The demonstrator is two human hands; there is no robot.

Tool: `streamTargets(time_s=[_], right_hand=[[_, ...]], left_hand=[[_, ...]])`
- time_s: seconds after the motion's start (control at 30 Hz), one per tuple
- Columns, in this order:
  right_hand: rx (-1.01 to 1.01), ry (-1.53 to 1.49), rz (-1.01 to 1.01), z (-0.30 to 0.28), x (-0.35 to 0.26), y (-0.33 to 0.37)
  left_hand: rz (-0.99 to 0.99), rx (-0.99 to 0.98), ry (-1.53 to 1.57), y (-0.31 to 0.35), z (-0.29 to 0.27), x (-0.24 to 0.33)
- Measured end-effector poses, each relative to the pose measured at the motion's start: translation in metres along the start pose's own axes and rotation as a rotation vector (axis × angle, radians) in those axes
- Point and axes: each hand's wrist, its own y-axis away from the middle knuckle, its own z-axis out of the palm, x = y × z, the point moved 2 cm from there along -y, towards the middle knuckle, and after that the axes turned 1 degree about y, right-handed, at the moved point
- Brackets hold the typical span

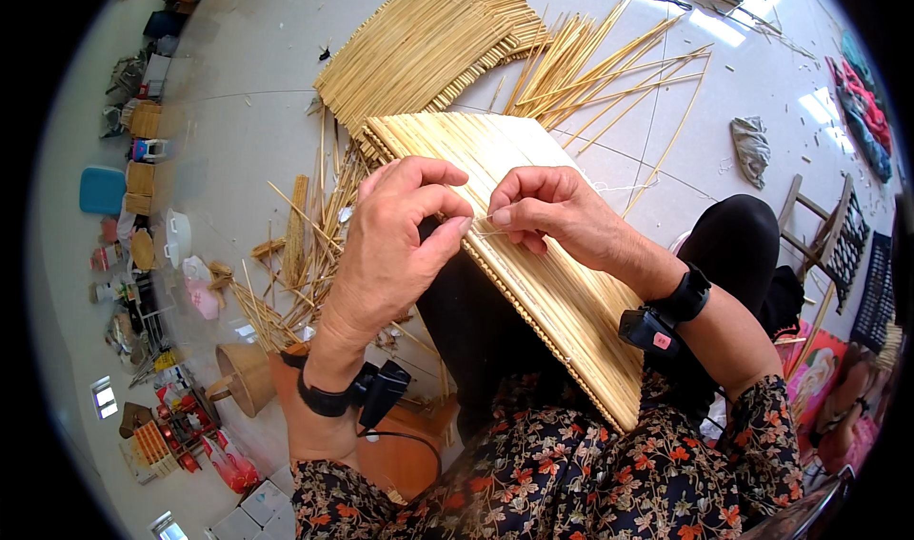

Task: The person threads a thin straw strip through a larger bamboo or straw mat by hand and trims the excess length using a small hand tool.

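Note:
A stiff panel of straw-coloured stalks (571,302), laid side by side, rests slantwise across my lap. Over its left edge my left hand (395,235) bends inward, thumb and a finger pinched together at a thin pale thread. My right hand (562,218) is closed above the panel, thumb and forefinger gripping the same thread a short way to the right. Only a short stretch of thread (483,220) shows between the fingertips, close to the panel's edge. A loose pale end (624,188) trails off past the right hand.
Two larger stalk panels (409,50) overlap on the tiled floor ahead. Loose stalks (609,73) fan out beside them, and more stalks (295,254) lie heaped at left. A wooden bucket-like vessel (249,378) stands lower left, a folding chair (824,230) at right.

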Motion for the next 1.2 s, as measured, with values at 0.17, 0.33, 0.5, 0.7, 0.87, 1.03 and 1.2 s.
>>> streamTargets(time_s=[0.17, 0.33, 0.5, 0.7, 0.87, 1.03, 1.2], right_hand=[[-0.047, -0.021, -0.015, 0.001, 0.000, 0.001], [-0.091, -0.041, -0.041, 0.004, 0.001, 0.002], [-0.042, -0.036, -0.029, 0.000, 0.002, 0.002], [-0.017, -0.006, -0.035, 0.001, 0.000, 0.000], [-0.016, 0.000, -0.048, 0.000, 0.000, -0.001], [-0.021, 0.004, -0.069, -0.002, 0.002, -0.002], [-0.010, 0.023, -0.070, 0.000, -0.001, -0.001]], left_hand=[[-0.043, 0.101, 0.022, 0.004, 0.006, 0.003], [-0.046, 0.126, 0.043, 0.007, 0.006, -0.003], [-0.027, 0.058, 0.093, 0.006, 0.001, -0.002], [0.008, 0.013, 0.045, 0.005, 0.001, 0.003], [0.009, -0.037, -0.019, 0.001, -0.002, 0.003], [-0.020, 0.006, -0.046, 0.000, -0.001, 0.009], [-0.003, -0.086, -0.056, -0.001, -0.005, 0.005]])
